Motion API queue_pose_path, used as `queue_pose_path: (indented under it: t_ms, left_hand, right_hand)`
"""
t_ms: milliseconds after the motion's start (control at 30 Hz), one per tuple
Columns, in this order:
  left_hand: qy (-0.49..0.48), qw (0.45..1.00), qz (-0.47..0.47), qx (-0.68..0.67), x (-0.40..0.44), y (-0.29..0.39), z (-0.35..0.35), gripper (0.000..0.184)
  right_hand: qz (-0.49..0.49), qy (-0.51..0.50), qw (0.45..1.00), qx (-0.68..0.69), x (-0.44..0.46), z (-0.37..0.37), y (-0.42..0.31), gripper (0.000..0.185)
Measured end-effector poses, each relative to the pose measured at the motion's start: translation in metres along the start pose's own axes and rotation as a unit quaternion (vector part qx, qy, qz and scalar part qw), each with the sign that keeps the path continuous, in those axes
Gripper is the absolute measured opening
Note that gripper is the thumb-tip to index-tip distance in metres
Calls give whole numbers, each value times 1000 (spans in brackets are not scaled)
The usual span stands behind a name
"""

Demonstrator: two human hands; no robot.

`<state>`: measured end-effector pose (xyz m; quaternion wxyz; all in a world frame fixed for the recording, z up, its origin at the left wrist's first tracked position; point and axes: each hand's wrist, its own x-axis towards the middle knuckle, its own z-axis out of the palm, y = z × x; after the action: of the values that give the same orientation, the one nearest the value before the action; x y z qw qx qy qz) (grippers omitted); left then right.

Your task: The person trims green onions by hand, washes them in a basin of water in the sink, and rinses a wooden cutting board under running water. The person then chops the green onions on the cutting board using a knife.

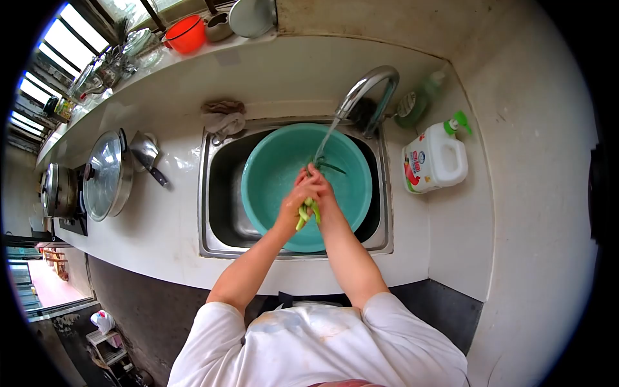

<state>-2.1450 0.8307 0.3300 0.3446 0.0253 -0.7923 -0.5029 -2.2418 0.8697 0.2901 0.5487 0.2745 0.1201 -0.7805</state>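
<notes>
While one stream of water (327,137) runs from one curved faucet (387,76), two hands are pressed together over one teal basin (277,164). Left hand (290,208) and right hand (324,195) both close round one bunch of green stalks (302,218), above the basin's near half; at least two pale ends poke out on the basin's near side, one dark green tip toward its far side. Exact stalk count: can't tell, fingers cover them. Fingers overlap, individual grips unclear. Stream drops by the tip end, inside the basin rim. Basin sits in one metal sink (202,216).

Right of basin: one white jug (445,161) with one green pump (459,122); one green bottle (416,106) farther back. Left of basin: one glass-lidded pan (106,174), one second pot (59,193) farther out, one dark-handled utensil (158,177). Far left of basin, on the ledge: one orange-red container (186,35).
</notes>
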Motion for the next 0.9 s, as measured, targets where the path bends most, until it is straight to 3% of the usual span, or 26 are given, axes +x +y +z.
queue_pose_path:
  t_ms: [67,133,267,367,433,533,567,600,633,667,700,733,767,800,833,900]
  left_hand:
    - [-50,999,6,16,-13,4,-10,21]
    - [-11,980,-125,-153,-21,8,-13,20]
    - [-36,998,-33,-33,-21,26,-26,18]
    - [-7,995,-28,-90,-22,47,-33,16]
    - [-31,996,-30,-79,-17,73,-40,16]
    - [12,998,-25,-54,-4,74,-42,13]
    - [34,998,-24,-41,3,74,-44,15]
    - [33,987,-160,-7,16,73,-43,19]
    - [18,972,-232,-32,36,64,-40,20]
    - [2,952,-301,-58,56,54,-37,21]
    - [4,953,-296,-62,67,42,-33,21]
    - [-53,939,-323,-105,74,24,-27,22]
    - [-111,919,-350,-147,77,7,-21,24]
    - [-111,919,-347,-150,76,-12,-13,24]
    - [-118,914,-324,-215,73,-30,-4,26]
    - [-126,903,-301,-279,74,-37,2,27]
  right_hand:
    - [-1,9,999,-34,8,-9,1,20]
    - [-56,31,992,-109,17,-8,2,22]
    - [-76,2,982,-172,29,-7,-6,21]
    - [-128,73,969,-200,54,-19,-17,20]
    - [-218,120,944,-216,61,-29,-40,20]
    - [-229,203,918,-252,63,-67,-76,30]
    - [-240,287,845,-383,54,-71,-83,36]
    - [-243,361,746,-504,47,-73,-84,43]
    - [-245,361,744,-505,42,-74,-81,43]
    - [-352,335,657,-577,39,-76,-78,49]
    - [-450,300,553,-634,38,-73,-78,55]
    - [-455,300,548,-635,27,-53,-76,55]
    - [-415,157,687,-576,14,-35,-73,53]
    - [-354,8,796,-491,-7,-7,-65,52]
    - [-277,-140,870,-383,-24,14,-57,51]
    - [-278,-146,850,-423,-38,48,-47,48]
